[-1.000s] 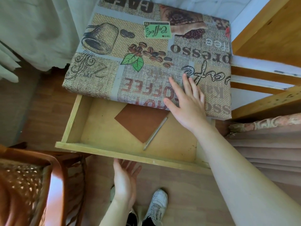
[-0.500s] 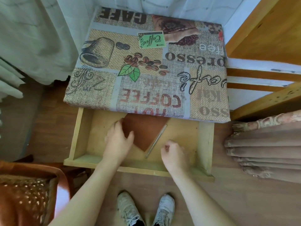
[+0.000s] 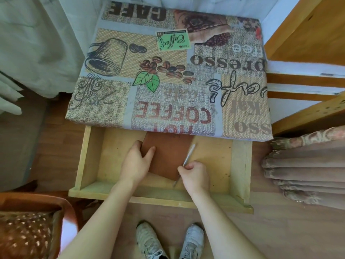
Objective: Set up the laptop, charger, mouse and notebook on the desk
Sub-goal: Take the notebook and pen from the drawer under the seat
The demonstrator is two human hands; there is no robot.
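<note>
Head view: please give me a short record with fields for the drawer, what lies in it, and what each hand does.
drawer: pale wooden drawer, pulled open under the desk
desk top: coffee-print cloth, nothing on it
contents: flat brown notebook; thin silver pen
left hand: grips the notebook's left edge
right hand: closed on the pen
pen position: slanted along the notebook's right edge
</note>
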